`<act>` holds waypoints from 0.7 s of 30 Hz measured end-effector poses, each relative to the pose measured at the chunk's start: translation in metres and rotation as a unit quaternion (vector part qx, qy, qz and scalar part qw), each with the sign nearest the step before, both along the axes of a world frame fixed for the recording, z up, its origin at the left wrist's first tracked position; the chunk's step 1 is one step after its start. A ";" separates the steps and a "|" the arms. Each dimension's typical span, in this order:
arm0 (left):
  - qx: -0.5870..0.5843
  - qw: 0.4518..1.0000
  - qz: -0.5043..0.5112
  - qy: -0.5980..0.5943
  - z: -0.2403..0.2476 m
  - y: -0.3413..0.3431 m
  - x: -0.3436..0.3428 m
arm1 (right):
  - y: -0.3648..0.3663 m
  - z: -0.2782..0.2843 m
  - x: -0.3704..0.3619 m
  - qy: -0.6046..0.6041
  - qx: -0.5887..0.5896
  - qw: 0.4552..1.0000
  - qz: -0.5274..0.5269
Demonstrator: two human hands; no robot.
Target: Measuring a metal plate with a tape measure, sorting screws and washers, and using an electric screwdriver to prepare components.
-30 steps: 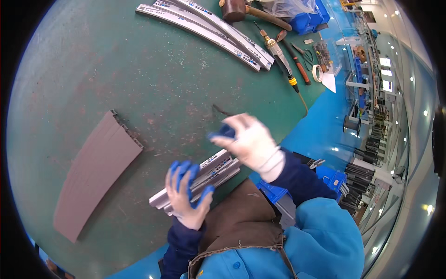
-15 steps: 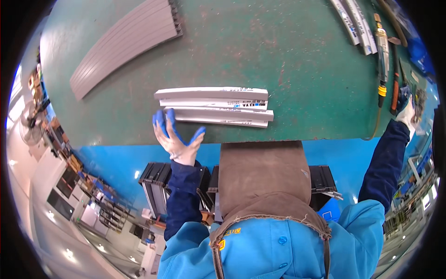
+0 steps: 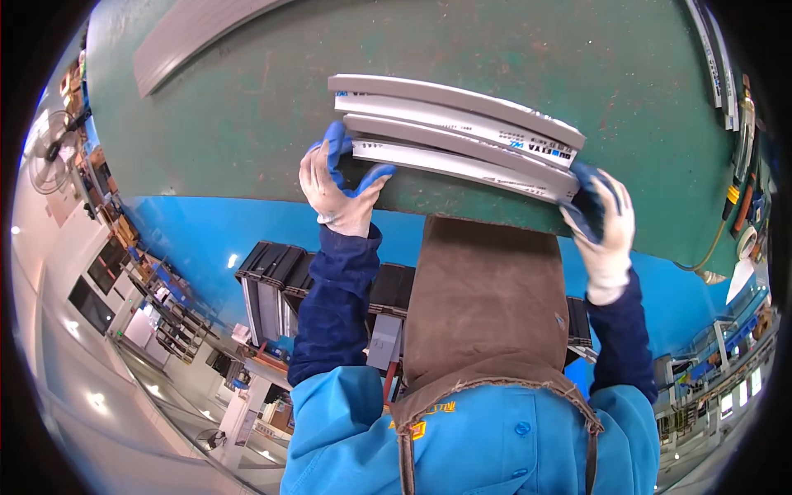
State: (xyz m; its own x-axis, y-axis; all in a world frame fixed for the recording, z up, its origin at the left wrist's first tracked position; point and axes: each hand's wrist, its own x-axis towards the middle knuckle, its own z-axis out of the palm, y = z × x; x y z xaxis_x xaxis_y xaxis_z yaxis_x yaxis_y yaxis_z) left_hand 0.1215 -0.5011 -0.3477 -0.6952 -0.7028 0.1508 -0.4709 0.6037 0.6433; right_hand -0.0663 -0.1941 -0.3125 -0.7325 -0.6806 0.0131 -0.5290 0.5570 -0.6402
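Several grey and white profile strips (image 3: 458, 120) lie side by side on the green worktable, with printed white film on their faces. At their left end is my left hand (image 3: 340, 186), in a white glove with blue fingertips. Its fingers and thumb are spread apart beside the nearest strip. My right hand (image 3: 605, 227), gloved the same way, curves around the right end of the strips. The fingers reach over the end corner and the thumb stays apart on the near side. Both hands are open, and neither clasps a strip.
More long grey strips (image 3: 194, 37) lie at the far left of the table. At the right edge are white-filmed strips (image 3: 716, 70), a pneumatic tool (image 3: 744, 136) with a hose, and a tape roll (image 3: 747, 243). Black stacked crates (image 3: 276, 268) stand below the near table edge.
My right hand has come from the tools at the far right to the right end of the strips. My left hand stays at their left end. The whole view has shifted.
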 end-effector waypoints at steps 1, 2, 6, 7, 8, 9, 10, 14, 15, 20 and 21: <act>0.036 0.999 0.002 0.014 0.002 0.002 -0.002 | -0.006 -0.004 0.010 -0.035 -0.032 0.998 -0.043; 0.067 0.997 0.006 0.027 0.002 0.002 0.001 | -0.011 -0.007 0.016 -0.070 -0.069 0.992 -0.084; -0.057 0.990 -0.126 -0.040 0.008 -0.010 0.031 | -0.017 0.001 0.020 -0.154 -0.052 0.978 -0.127; -0.100 0.978 -0.171 -0.061 0.007 -0.014 0.035 | -0.018 0.003 0.020 -0.182 -0.048 0.972 -0.143; -0.092 0.979 -0.171 -0.057 0.008 -0.017 0.032 | -0.019 0.003 0.021 -0.179 -0.041 0.972 -0.144; -0.101 0.975 -0.184 -0.071 0.011 -0.023 0.026 | -0.019 0.002 0.021 -0.201 -0.054 0.964 -0.164; -0.109 0.971 -0.197 -0.086 0.017 -0.029 0.016 | -0.020 0.000 0.021 -0.224 -0.067 0.955 -0.183; -0.143 0.958 -0.218 -0.121 0.019 -0.041 0.000 | -0.024 0.001 0.021 -0.267 -0.095 0.933 -0.221; -0.155 0.956 -0.213 -0.127 0.016 -0.042 -0.001 | -0.024 0.001 0.021 -0.266 -0.093 0.933 -0.222; -0.039 0.980 -0.166 -0.108 0.019 -0.040 -0.001 | -0.021 0.007 0.017 -0.312 -0.104 0.911 -0.249; 0.031 0.985 -0.143 -0.091 0.022 -0.039 0.001 | -0.020 0.010 0.016 -0.334 -0.111 0.899 -0.261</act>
